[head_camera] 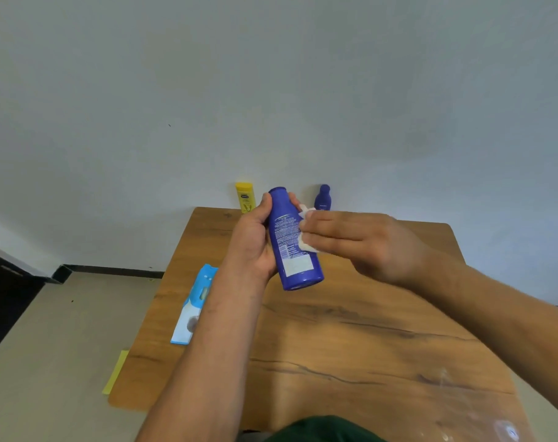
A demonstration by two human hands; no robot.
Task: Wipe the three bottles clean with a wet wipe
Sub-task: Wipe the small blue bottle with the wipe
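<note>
At the bottom edge of the frame a dark green garment [322, 430] shows, and from it two bare forearms reach up toward the middle. The left hand [255, 240] has its fingers and thumb curled round the large blue bottle [295, 253], holding it tilted in the air above the counter [367, 346], cap end up and away. The right hand [360, 240] lies with its fingers fairly straight, pressing a folded white wet wipe [307, 246] against the bottle's printed side; the thumb is hidden.

The bottle looks like smooth, stiff plastic, light enough for one hand. Once damp it will probably turn slick, so a full wrap round the waist seems safer than a fingertip hold near the cap. The wipe is soft and limp and needs flat finger pressure to work.

In the upper middle, at the counter's far edge by the wall, stand a yellow bottle [245, 196] and a small blue bottle [323, 199], well apart. A light blue wipe packet [193, 309] lies at the left edge of the counter.
</note>
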